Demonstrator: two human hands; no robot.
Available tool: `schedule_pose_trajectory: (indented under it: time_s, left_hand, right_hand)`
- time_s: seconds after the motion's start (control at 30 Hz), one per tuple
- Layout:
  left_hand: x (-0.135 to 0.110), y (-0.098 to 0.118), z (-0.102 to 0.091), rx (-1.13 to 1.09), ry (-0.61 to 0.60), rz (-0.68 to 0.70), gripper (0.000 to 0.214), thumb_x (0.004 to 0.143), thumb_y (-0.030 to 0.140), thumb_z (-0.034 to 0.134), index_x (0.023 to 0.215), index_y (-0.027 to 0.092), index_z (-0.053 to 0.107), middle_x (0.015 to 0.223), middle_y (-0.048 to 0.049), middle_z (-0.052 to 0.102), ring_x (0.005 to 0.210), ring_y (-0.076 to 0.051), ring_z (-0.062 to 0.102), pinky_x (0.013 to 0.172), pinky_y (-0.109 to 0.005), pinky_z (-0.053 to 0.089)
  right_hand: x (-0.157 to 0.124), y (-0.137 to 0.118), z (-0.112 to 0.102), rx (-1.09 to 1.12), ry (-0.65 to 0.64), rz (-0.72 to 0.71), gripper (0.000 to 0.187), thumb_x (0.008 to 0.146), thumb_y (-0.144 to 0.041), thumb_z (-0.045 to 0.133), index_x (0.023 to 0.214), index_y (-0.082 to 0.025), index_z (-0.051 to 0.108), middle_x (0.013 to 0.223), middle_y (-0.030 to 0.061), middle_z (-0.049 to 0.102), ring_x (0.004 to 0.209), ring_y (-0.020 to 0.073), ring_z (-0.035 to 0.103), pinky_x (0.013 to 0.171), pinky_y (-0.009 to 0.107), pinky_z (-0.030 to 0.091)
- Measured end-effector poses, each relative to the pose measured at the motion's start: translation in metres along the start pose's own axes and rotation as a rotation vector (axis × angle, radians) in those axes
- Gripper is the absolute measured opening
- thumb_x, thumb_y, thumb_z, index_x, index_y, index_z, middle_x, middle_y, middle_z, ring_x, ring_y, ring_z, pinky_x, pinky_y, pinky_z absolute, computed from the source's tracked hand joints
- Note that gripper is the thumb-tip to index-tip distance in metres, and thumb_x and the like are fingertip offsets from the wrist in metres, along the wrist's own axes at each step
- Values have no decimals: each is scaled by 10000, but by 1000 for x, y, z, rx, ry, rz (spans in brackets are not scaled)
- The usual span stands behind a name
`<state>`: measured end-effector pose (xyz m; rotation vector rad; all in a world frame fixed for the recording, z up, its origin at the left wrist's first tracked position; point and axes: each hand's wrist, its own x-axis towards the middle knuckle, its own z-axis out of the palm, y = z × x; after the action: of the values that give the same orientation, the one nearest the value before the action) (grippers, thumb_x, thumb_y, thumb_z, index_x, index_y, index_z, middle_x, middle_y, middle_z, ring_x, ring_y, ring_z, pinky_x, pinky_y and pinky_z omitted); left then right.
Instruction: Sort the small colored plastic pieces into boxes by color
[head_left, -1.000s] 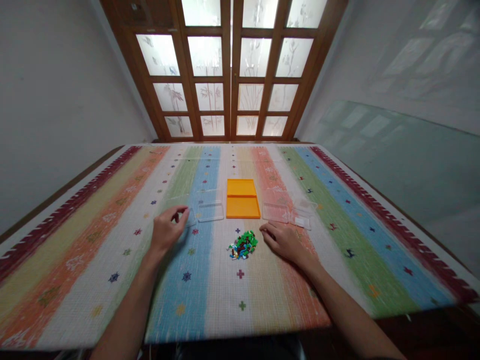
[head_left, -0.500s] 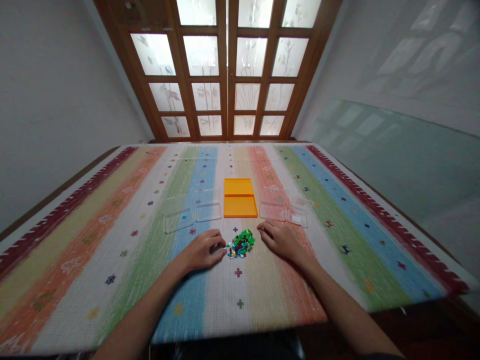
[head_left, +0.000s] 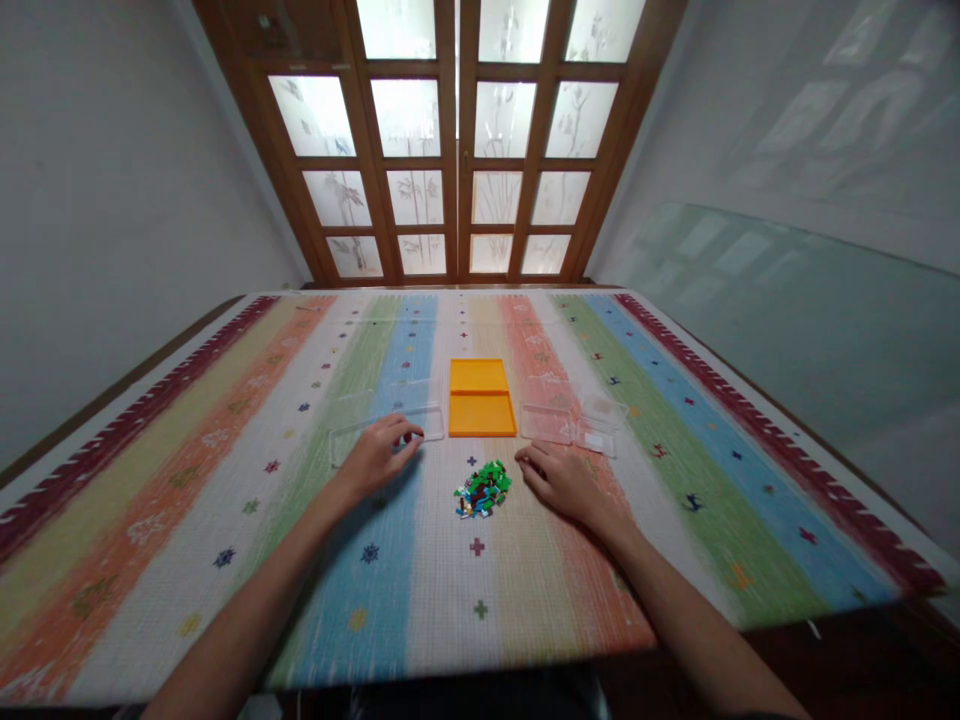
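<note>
My left hand has left the near-left edge of the small loose heap of green, blue, dark-brown and white plastic pieces and gone up and leftward to the nearer of two shallow, clear plastic rectangular trays on my left; my right hand has stayed beside the heap. My left thumb and fingers are curled close together at that tray's near edge, but I cannot tell whether a piece is between them or whether they touch the rim. My right hand is loosely curled, low over the striped cloth; I can't tell if it grips anything. The heap lies between my hands, just short of the open, flat orange plastic case. A see-through rim is easy to misjudge, so my knuckles could nudge the tray askew, or knock the outer clear tray partly hidden behind my hand. Anything tiny in a loose pinch could slip onto the patterned cloth and be hard to spot; a careless right-hand sweep could scatter the heap.
</note>
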<state>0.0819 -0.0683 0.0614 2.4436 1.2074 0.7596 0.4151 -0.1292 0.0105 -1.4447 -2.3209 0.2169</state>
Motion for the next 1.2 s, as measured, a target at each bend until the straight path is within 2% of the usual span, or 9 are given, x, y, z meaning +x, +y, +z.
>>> schedule_pose_trajectory:
  time_s: [0.13, 0.3, 0.57, 0.73, 0.87, 0.93, 1.07, 1.2]
  left_hand:
    - [19, -10, -7, 105, -69, -79, 175, 899, 204, 577, 922, 162, 745, 806, -44, 651, 719, -176, 589, 773, -310, 481]
    - [35, -17, -1, 171, -127, -123, 179, 880, 197, 603, 930, 157, 771, 818, -63, 683, 741, -194, 616, 804, -317, 483]
    - [47, -20, 10, 187, -166, -162, 203, 830, 176, 623, 919, 156, 804, 810, -84, 720, 755, -220, 654, 791, -320, 489]
    - [48, -21, 7, 190, -147, -168, 202, 824, 184, 638, 936, 160, 804, 792, -80, 725, 743, -218, 652, 769, -313, 492]
    - [40, -11, -4, 126, -34, -111, 219, 896, 230, 583, 970, 162, 778, 809, -63, 710, 711, -182, 619, 774, -306, 491]
    - [31, -1, -7, 61, -33, -42, 230, 922, 258, 562, 974, 164, 765, 816, -56, 696, 703, -169, 606, 772, -303, 490]
    - [7, 23, 1, -68, -202, 90, 217, 934, 271, 554, 991, 182, 744, 865, -46, 678, 743, -160, 617, 751, -285, 483]
    - [-14, 37, 21, -130, -293, 124, 165, 917, 239, 582, 964, 193, 733, 865, -37, 657, 761, -153, 613, 726, -268, 470]
  right_hand:
    - [0, 0, -1, -4, 0, -3, 228, 954, -161, 475, 1009, -175, 695, 947, 89, 711, 822, 205, 664, 739, 295, 462]
    - [0, -1, -2, 2, 10, -1, 217, 952, -160, 482, 994, -177, 694, 946, 87, 710, 822, 200, 659, 749, 293, 458]
    - [0, 0, 0, 15, 23, -7, 214, 947, -157, 483, 990, -179, 691, 945, 85, 716, 816, 197, 659, 744, 293, 463]
    - [0, 2, 1, 16, 32, -12, 215, 951, -166, 480, 995, -183, 690, 958, 88, 718, 812, 195, 664, 738, 293, 470]
    - [-1, 2, 2, 20, 28, -12, 219, 951, -161, 474, 998, -182, 687, 964, 87, 717, 823, 198, 668, 746, 296, 477]
    - [-1, 2, 2, 25, 25, -11, 225, 949, -156, 469, 1001, -179, 686, 972, 90, 718, 830, 200, 670, 758, 300, 483]
    - [0, 1, 1, 21, 12, -7, 229, 953, -160, 467, 1011, -181, 687, 983, 89, 721, 839, 196, 674, 765, 294, 485]
    - [0, 0, 0, 9, 13, 2, 226, 952, -164, 472, 1011, -173, 689, 985, 92, 723, 846, 204, 677, 763, 298, 486]
